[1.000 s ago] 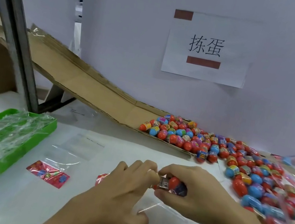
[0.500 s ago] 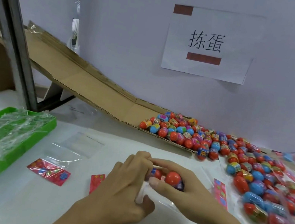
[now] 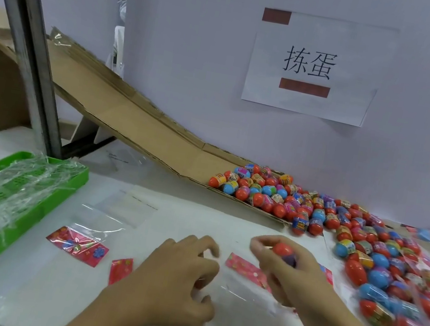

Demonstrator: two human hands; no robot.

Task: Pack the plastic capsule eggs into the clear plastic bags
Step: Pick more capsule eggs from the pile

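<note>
Your right hand (image 3: pixel 280 269) holds a red egg (image 3: pixel 282 249) up off the white table (image 3: pixel 198 217). Your fingers curl round it and a dark bit shows just under the red part. Your left hand (image 3: pixel 182 277) rests on the table just beside it, with the fingers bent, and the fingertips sit at the edge of a clear bag (image 3: pixel 242 294) that lies flat between your two hands. You cannot tell if those fingers pinch the bag or only touch it. The bag has a pink card top (image 3: pixel 242 268) that pokes out under your right hand.

The big pile of eggs (image 3: pixel 341 222), red, blue and pink ones, lies on the right, from the low end of the cardboard slide (image 3: pixel 129 122) down along the table edge. Some eggs near your right arm are already in bags (image 3: pixel 411 312).

On the left sits a green tray (image 3: pixel 73 175) full of crinkly clear plastic. Near it lie an empty bag with a red card (image 3: pixel 77 245), and a small red card piece (image 3: pixel 121 270). A paper sign (image 3: pixel 311 65) hangs on the wall behind the pile
</note>
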